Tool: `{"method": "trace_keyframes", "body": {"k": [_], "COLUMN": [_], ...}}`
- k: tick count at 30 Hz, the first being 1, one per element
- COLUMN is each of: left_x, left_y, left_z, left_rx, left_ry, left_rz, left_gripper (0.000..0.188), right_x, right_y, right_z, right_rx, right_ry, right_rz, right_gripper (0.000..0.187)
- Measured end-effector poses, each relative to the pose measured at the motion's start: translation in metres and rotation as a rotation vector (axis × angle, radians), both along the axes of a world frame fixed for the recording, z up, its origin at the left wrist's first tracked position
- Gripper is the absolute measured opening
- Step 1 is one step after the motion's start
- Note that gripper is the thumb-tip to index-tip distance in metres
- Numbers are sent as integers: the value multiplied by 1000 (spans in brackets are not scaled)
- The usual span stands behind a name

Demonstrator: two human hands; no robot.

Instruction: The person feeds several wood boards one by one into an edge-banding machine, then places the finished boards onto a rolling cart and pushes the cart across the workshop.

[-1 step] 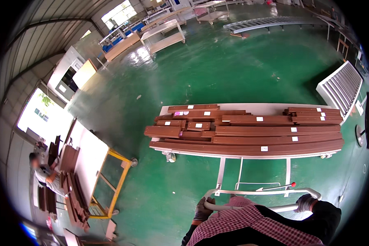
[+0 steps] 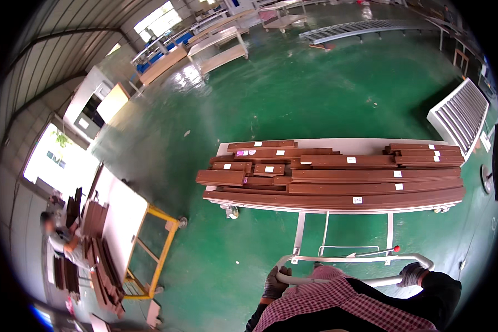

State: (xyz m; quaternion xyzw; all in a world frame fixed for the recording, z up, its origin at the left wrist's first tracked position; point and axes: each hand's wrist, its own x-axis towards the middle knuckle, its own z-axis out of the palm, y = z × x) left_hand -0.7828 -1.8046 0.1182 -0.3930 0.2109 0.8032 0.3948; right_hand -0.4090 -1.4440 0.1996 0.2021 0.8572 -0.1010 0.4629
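My left hand [image 2: 275, 283], in a dark glove, is closed around the left bend of a grey metal push handle [image 2: 326, 259]. At its right end, my gloved right hand [image 2: 412, 274] grips the same bar. A lever with a red knob [image 2: 396, 249] sits just beyond the bar. Ahead, metal struts join the handle side to a long, low wheeled cart [image 2: 365, 143] with a pale top. Reddish-brown boards [image 2: 337, 200] of several lengths lie flat across it in rows, many with small white labels. My checked apron [image 2: 337, 293] covers part of the handle.
At left stands a yellow-framed cart [image 2: 161, 259] with a white top and brown boards; a person [image 2: 63, 240] handles boards beside it. A roller conveyor section [image 2: 460, 119] stands just off the loaded cart's far right corner. Benches [image 2: 218, 50] and another conveyor [image 2: 365, 30] are farther back.
The yellow-framed cart and the person at the left appear slightly lower in the picture. Both hands keep their hold on the handle, and the loaded cart stays almost in place.
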Motion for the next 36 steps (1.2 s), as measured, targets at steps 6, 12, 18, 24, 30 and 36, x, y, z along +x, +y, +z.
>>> {"method": "trace_keyframes", "body": {"k": [6,12,18,24,30,36], "left_x": [-74,-183,-271,-344,-409,-472], "left_y": [55,166,226,285,391,449], "left_z": [13,9,-2,1,1,7], "left_rx": [182,-1436,-716,-610,-562,-513], "left_ry": [100,1419,2259,2549,2590,2637], "left_rz": [-133,-908,-1914,-1877,-1876,-1914], "left_gripper": [20,72,40,22,19,17], "right_x": [-80,-140,-231,-325,-349,-382], "right_y": [32,85,60,76,139,167], "right_z": [18,0,-35,-14,-51,-104], "right_rx": [-21,46,79,74,60,59], "right_ry": [33,64,-73,15,40,-36], "right_rz": [-89,-184,-209,-463,-549,-561], "right_gripper": [36,39,44,41,42,42]}}
